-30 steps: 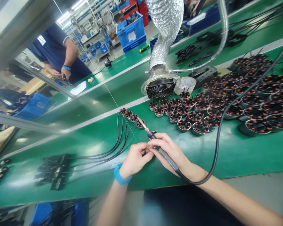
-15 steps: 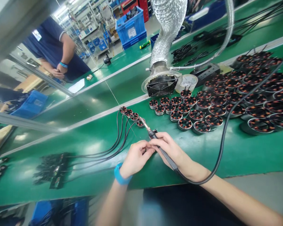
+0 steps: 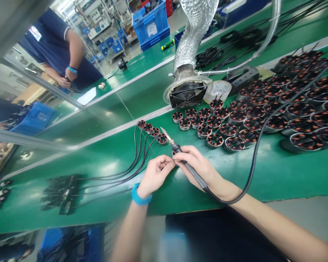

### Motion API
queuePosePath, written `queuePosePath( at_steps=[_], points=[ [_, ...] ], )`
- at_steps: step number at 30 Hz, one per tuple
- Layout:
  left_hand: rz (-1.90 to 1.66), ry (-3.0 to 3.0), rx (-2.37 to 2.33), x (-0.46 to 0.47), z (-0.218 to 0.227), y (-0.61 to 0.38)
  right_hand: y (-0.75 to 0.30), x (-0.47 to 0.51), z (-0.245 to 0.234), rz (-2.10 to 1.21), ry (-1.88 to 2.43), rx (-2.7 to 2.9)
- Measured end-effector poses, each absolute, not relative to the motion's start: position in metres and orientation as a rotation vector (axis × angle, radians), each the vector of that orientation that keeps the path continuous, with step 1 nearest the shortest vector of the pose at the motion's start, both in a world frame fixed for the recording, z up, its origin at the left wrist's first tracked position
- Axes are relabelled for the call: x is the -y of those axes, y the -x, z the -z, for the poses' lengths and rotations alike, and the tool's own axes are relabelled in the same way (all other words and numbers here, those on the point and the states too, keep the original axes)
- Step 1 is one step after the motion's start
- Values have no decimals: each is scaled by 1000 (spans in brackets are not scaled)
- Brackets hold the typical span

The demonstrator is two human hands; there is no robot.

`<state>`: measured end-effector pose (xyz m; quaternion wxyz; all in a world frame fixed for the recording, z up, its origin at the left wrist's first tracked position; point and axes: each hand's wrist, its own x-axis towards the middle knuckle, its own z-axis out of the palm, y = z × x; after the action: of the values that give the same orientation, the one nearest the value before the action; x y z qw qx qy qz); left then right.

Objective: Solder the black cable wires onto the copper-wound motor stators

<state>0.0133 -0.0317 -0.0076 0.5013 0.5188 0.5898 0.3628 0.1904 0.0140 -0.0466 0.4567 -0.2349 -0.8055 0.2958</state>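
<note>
My right hand [image 3: 200, 169] is wrapped round a soldering iron [image 3: 191, 171], its metal tip pointing up and left. The tip shows just above a small round motor [image 3: 162, 139] with copper windings, the nearest of a short row joined to black cables [image 3: 131, 171]. Another motor [image 3: 174, 154] is partly hidden behind the right fingertips. My left hand [image 3: 157, 174], with a blue wristband, has thumb and forefinger pinched against the right fingers; what they pinch is too small to make out. One cable runs toward the left wrist and passes out of sight.
Many motors [image 3: 235, 143] stand in rows at the right. Behind them are a fume fan [image 3: 188, 96] on a foil duct and a clear tub [image 3: 218, 91]. A black cable bundle [image 3: 68, 193] lies left. The iron's cord [image 3: 253, 167] loops right. A person [image 3: 65, 51] stands beyond the partition.
The iron's tip has shifted up, off the near motor in the row. My left fingers have drawn slightly apart from the right hand, showing more of the motor behind the right fingertips.
</note>
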Motion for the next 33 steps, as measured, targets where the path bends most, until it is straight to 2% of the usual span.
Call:
queuePosePath(
  at_steps=[9, 14, 22, 33],
  points=[
    [-1116, -1187, -1515, 23, 15, -21, -191, -20, 40, -481, 726, 1791],
    [-1124, -1147, -1556, 21, 15, -21, -204, -16, 32, -480, 869, 1612],
    [-1126, -1122, -1565, 20, 13, -23, -210, -16, 29, -559, 598, 1608],
    [-1123, -1112, -1590, 20, 12, -23, -208, -16, 23, -614, 598, 1619]
  ],
)
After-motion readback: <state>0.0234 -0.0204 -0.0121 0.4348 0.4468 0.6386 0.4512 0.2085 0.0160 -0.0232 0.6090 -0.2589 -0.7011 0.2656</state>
